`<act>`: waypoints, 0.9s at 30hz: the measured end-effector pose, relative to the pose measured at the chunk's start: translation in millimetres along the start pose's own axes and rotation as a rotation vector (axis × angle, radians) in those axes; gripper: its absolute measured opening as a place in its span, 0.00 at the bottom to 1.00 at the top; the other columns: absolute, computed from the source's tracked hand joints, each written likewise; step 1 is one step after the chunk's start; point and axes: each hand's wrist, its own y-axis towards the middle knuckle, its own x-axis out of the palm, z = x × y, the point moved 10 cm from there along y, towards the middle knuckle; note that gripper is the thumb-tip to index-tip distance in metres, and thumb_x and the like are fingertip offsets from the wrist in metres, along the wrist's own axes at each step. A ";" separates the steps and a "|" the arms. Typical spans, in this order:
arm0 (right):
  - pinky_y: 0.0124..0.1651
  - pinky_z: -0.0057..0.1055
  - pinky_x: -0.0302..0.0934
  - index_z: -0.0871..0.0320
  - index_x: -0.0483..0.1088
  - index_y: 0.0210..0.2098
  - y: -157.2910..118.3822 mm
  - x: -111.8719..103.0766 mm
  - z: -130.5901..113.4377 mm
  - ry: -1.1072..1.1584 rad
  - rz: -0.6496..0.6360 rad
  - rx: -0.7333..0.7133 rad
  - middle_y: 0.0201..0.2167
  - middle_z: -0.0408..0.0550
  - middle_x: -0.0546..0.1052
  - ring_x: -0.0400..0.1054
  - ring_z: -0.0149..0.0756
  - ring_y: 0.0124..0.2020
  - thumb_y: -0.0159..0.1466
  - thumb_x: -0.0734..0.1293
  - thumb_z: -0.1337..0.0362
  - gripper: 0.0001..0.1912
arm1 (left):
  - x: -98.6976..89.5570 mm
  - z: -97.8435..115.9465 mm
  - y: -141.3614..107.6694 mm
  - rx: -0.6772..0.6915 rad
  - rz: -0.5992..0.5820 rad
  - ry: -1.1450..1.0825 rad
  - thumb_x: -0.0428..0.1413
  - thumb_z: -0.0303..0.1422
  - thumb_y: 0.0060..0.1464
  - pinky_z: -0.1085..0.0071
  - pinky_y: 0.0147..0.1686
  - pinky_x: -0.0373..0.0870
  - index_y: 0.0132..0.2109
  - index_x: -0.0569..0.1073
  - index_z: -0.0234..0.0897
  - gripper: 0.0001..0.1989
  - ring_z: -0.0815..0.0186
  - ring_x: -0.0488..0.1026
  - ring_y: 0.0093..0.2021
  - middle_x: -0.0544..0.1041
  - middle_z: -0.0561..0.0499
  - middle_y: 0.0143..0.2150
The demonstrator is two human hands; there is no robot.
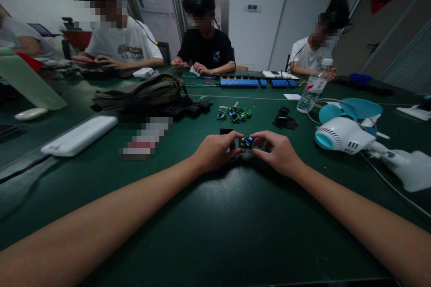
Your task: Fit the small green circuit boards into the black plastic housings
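Observation:
A small green circuit board [246, 143] with blue and white parts is held just above the green table [232, 233]. My left hand [217, 150] pinches its left edge between thumb and fingers. On the opposite edge, the thumb and fingers of my right hand [278, 151] grip the same board. Behind my left fingers lies a black piece [226, 131], partly hidden. Farther back sits a loose pile of similar circuit boards [237, 114], and some black parts [284, 119] lie to its right.
A white and teal fan [346, 136] and a water bottle [314, 87] stand at the right. On the left are a white power bank [81, 135] and a dark bag [144, 94]. Blue strips [239, 82] run across the back, where several people sit.

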 end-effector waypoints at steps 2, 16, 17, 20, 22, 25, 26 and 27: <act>0.32 0.29 0.65 0.59 0.75 0.45 0.0 -0.4 0.9 0.001 0.004 0.002 0.33 0.46 0.78 0.71 0.33 0.31 0.58 0.74 0.67 0.16 | -0.5 -0.2 -0.1 0.005 0.012 -0.001 0.59 0.38 0.61 0.75 0.27 0.63 0.55 0.69 0.38 0.18 0.68 0.75 0.27 0.78 0.55 0.30; 0.33 0.29 0.63 0.59 0.77 0.45 0.6 -2.0 -2.4 -0.074 -0.006 -0.049 0.31 0.45 0.78 0.70 0.32 0.28 0.59 0.74 0.67 0.14 | -2.5 0.8 0.5 0.019 0.040 0.009 0.59 0.39 0.61 0.75 0.27 0.61 0.54 0.70 0.37 0.17 0.69 0.75 0.27 0.78 0.55 0.30; 0.33 0.29 0.63 0.59 0.77 0.46 0.5 -2.4 -2.6 -0.079 -0.001 -0.057 0.31 0.45 0.78 0.70 0.32 0.28 0.59 0.74 0.67 0.14 | -2.0 0.2 0.5 0.015 0.039 0.007 0.59 0.39 0.61 0.75 0.27 0.61 0.55 0.70 0.38 0.17 0.69 0.75 0.27 0.78 0.55 0.29; 0.33 0.29 0.63 0.58 0.78 0.46 0.5 -3.6 -2.3 -0.092 0.010 -0.068 0.30 0.45 0.78 0.70 0.32 0.28 0.60 0.74 0.67 0.14 | -0.4 -3.2 0.5 -0.011 0.036 0.006 0.59 0.39 0.61 0.75 0.26 0.61 0.55 0.69 0.39 0.18 0.69 0.75 0.27 0.77 0.56 0.29; 0.33 0.29 0.63 0.58 0.78 0.46 0.8 -4.4 -1.4 -0.097 0.012 -0.064 0.30 0.45 0.78 0.69 0.32 0.28 0.60 0.74 0.67 0.14 | 0.5 -5.0 0.4 -0.026 0.034 0.005 0.59 0.39 0.60 0.75 0.26 0.61 0.55 0.69 0.39 0.18 0.68 0.75 0.26 0.77 0.56 0.29; 0.33 0.29 0.63 0.58 0.78 0.46 1.1 -4.8 -0.2 -0.099 0.010 -0.055 0.29 0.45 0.78 0.69 0.32 0.28 0.59 0.74 0.67 0.14 | 0.7 -5.1 0.6 -0.027 0.033 0.002 0.60 0.37 0.60 0.75 0.25 0.60 0.54 0.69 0.39 0.18 0.68 0.75 0.26 0.78 0.56 0.29; 0.33 0.29 0.63 0.58 0.78 0.46 1.2 -4.6 0.1 -0.100 0.008 -0.051 0.29 0.45 0.78 0.69 0.32 0.28 0.59 0.74 0.67 0.14 | 0.4 -4.7 0.7 -0.026 0.034 0.004 0.61 0.37 0.60 0.75 0.26 0.60 0.54 0.69 0.39 0.18 0.68 0.75 0.26 0.78 0.56 0.29; 0.33 0.29 0.63 0.58 0.78 0.46 1.2 -4.4 0.4 -0.100 0.006 -0.048 0.29 0.45 0.78 0.69 0.32 0.28 0.59 0.74 0.68 0.14 | -0.2 -4.2 0.8 -0.023 0.037 0.007 0.61 0.37 0.60 0.75 0.26 0.61 0.54 0.69 0.38 0.17 0.68 0.75 0.27 0.78 0.56 0.30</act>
